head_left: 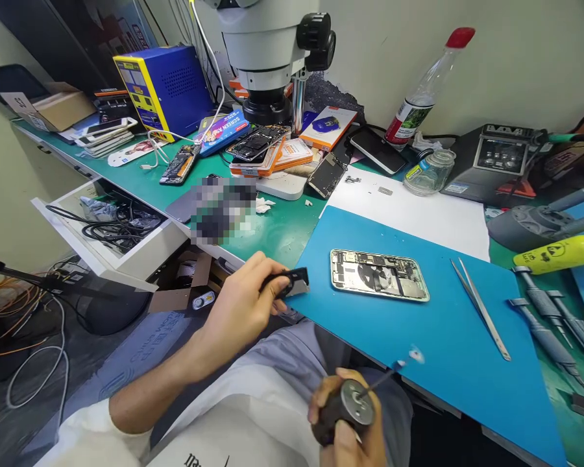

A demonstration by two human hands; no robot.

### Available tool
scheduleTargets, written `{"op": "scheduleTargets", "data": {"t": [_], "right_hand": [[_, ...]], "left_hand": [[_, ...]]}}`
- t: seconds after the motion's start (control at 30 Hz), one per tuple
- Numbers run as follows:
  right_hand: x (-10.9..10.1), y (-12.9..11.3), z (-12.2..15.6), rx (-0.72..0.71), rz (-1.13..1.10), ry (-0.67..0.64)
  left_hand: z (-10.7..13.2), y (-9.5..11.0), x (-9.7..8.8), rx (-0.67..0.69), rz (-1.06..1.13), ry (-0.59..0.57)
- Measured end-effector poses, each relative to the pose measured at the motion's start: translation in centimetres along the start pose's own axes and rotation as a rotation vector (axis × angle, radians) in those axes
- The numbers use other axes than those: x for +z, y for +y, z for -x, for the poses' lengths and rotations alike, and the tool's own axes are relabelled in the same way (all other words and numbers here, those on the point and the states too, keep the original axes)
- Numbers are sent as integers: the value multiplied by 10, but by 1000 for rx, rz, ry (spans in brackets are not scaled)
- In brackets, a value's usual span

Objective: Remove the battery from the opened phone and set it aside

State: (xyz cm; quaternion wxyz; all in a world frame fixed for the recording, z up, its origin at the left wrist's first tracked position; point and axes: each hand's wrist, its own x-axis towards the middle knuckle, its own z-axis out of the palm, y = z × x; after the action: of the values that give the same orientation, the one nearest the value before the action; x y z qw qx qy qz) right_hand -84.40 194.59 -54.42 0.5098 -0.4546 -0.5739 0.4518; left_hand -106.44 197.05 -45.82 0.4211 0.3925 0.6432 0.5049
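My left hand [246, 301] is closed around a small black and grey part [292, 282] at the left edge of the blue mat [418, 324]. Low in the view, my right hand [345, 415] grips a dark round-handled screwdriver [353, 405] whose thin tip points up toward the mat's front edge. An opened phone [378, 274] lies flat on the mat with its insides showing, a little right of my left hand. Metal tweezers [479, 306] rest on the mat to the phone's right.
A microscope [272, 45] stands at the back over stacked phones and boxes. A blue and yellow box [163, 84], a plastic bottle [425, 87], a glass jar [428, 172] and a grey station [496, 162] line the back. An open drawer [111, 227] holds cables. Screwdrivers [549, 318] lie at right.
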Motion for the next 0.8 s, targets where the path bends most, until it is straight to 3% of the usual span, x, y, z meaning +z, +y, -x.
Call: {"op": "scheduleTargets", "data": {"t": [0.1, 0.2, 0.33, 0.5, 0.8], "right_hand": [[-9, -22, -10, 95, 11, 130], [-15, -30, -13, 174, 148, 90], [-12, -23, -7, 77, 454, -25], [-10, -23, -10, -77, 642, -111], [-23, -29, -21, -146, 782, -217]], "left_hand": [[5, 2, -8, -23, 115, 77], [7, 6, -12, -18, 197, 51], [-1, 3, -5, -96, 355, 18], [-4, -2, 5, -163, 445, -16], [-3, -4, 4, -115, 434, -34]]}}
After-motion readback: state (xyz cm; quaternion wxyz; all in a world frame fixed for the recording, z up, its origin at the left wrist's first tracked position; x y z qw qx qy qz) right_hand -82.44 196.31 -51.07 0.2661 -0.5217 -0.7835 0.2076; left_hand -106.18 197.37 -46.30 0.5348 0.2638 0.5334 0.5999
